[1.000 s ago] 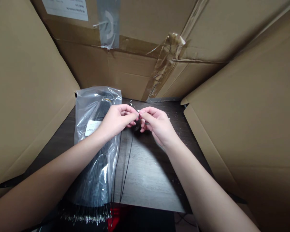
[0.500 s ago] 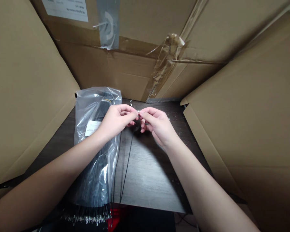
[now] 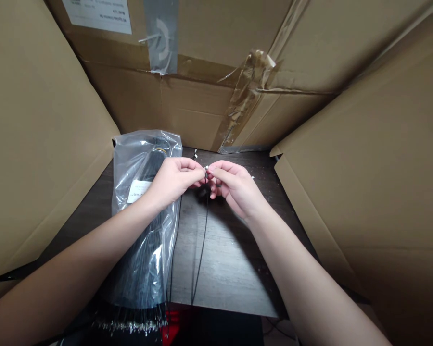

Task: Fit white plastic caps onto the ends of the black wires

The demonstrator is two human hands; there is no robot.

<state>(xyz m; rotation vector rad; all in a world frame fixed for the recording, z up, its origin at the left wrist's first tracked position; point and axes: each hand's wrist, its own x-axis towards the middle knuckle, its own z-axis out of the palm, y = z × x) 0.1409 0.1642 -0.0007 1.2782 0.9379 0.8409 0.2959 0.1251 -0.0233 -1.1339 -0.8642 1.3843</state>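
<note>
My left hand [image 3: 173, 181] and my right hand [image 3: 234, 188] meet fingertip to fingertip over the dark wooden table [image 3: 223, 259]. Both are pinched closed on a tiny silver piece [image 3: 206, 168] at the top end of a thin black cord [image 3: 201, 250]. The cord hangs down from the pinch and runs to the table's near edge. Under my left wrist lies a clear plastic bag [image 3: 144, 226] filled with many more black cords, their metal-tipped ends sticking out at the near end.
Large cardboard boxes [image 3: 209, 96] wall in the table at the back, left [image 3: 32, 144] and right [image 3: 368, 173]. A few small silver pieces [image 3: 195, 154] lie on the table near the back. Something red [image 3: 175, 322] shows below the table edge.
The hanging black cord has swung a little to the right below my fingers. Both hands stay pinched together in nearly the same place.
</note>
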